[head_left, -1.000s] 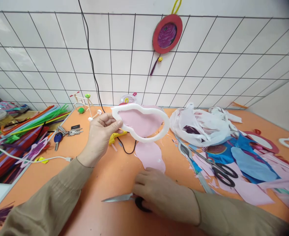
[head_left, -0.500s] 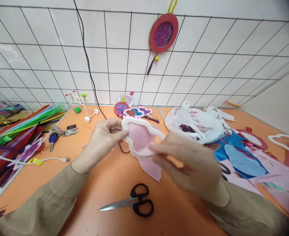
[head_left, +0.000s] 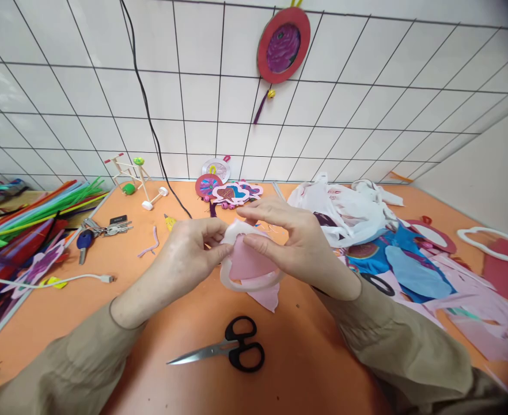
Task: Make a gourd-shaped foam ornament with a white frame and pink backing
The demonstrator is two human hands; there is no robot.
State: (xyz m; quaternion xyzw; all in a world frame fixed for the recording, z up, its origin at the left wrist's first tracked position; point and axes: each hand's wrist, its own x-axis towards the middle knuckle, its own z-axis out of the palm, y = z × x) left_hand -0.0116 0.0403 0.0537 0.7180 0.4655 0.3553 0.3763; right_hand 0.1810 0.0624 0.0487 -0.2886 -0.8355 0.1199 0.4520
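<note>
- We see a smooth orange tabletop (head_left: 185,300) against a wall of glossy white tiles (head_left: 85,86) with dark grout lines; a thin black cable (head_left: 144,104) hangs down the tiles.
- At the right lies a spread of flat blue and pink cut sheets (head_left: 413,265), soft-edged and matte, with a crumpled white plastic bag (head_left: 344,210) behind them.
- At the left edge we see a heap of straight, fuzzy pipe cleaners (head_left: 29,210) in green, orange and red, with a bunch of keys (head_left: 101,227) just beside it.
- On the wall hangs a round red-rimmed ornament (head_left: 283,45) with a purple flower centre.
- Near the middle of the table, raised above it between our hands, is the white foam frame (head_left: 247,282), a curved, cloud-like ring with a pink foam sheet (head_left: 247,262) behind its opening; the pink sheet's lower edge droops below the frame.
- Our left hand (head_left: 189,259) comes in from the lower left in a beige sleeve; thumb and forefinger are pinched on the frame's left upper rim, the other fingers curled.
- Our right hand (head_left: 297,245) comes from the lower right, palm down over the frame's right side; its fingers press on the pink sheet and the frame's top edge, closed against them.
- Black-handled scissors (head_left: 232,349) lie flat and shut on the table, near us and below the frame, blades pointing left, apart from both hands.
</note>
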